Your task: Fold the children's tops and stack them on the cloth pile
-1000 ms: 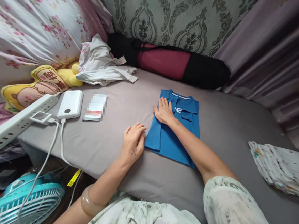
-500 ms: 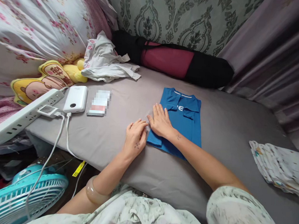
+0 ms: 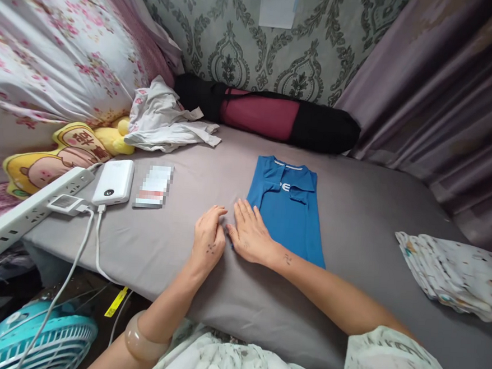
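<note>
A blue long-sleeved shirt lies flat on the bed, its sleeves folded over the chest and partly covering white lettering. Flat and palm down, my right hand rests at the shirt's left edge, fingers extended, mostly over the sheet. My right forearm crosses the shirt's lower part and hides its lower left corner. Just left of that hand is my left hand, fingers curled and held together, with nothing visible in them. A small gap separates it from the right thumb.
Left on the grey sheet are a power bank, a blurred phone-like rectangle and a power strip. Behind lie a crumpled white garment and a long black-and-red bag. Folded patterned cloths are right; a fan stands lower left.
The view has tilted upward. My right hand has slid left off the shirt toward the sheet, and my left hand has shifted slightly left beside it.
</note>
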`<state>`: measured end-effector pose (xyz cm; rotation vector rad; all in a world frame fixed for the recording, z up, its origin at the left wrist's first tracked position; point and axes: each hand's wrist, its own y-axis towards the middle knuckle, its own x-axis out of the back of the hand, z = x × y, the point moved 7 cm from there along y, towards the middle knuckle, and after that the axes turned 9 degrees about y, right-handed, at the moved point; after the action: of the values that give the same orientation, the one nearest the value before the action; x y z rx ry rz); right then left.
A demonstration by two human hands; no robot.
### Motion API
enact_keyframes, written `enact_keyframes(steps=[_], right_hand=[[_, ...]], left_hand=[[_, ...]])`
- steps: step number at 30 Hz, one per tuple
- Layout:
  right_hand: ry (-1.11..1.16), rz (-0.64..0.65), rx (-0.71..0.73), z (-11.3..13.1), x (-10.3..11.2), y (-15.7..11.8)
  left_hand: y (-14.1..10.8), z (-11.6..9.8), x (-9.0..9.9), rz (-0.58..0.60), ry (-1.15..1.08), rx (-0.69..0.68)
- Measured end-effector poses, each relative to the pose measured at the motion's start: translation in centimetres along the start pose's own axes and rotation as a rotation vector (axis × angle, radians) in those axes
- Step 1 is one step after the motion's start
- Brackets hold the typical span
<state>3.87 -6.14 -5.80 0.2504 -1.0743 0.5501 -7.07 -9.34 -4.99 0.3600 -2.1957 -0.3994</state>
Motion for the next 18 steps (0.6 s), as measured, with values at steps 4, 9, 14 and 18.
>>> enact_keyframes(steps=[4,9,14,18], right_hand=[[0.083,0.069,0.024,0.4,0.4,-1.4],[0.002,-0.081,-0.112,-4.5,4.5,0.3],[-0.132,-0.146,-0.225,-10.5,6.0,2.6],[-0.14,-0.101,-0.215,-11.8,5.0,2.9]], left_hand=[[1.9,-0.6,0.2,0.08,-0.013,-0.075],[6.2,-3.5,-2.7,0.193,0.09,-0.344],[8.8,-4.6,-9.2,0.396,0.35,-0.464],[8.9,-3.9,-12.1,0.516,0.484,-0.481]])
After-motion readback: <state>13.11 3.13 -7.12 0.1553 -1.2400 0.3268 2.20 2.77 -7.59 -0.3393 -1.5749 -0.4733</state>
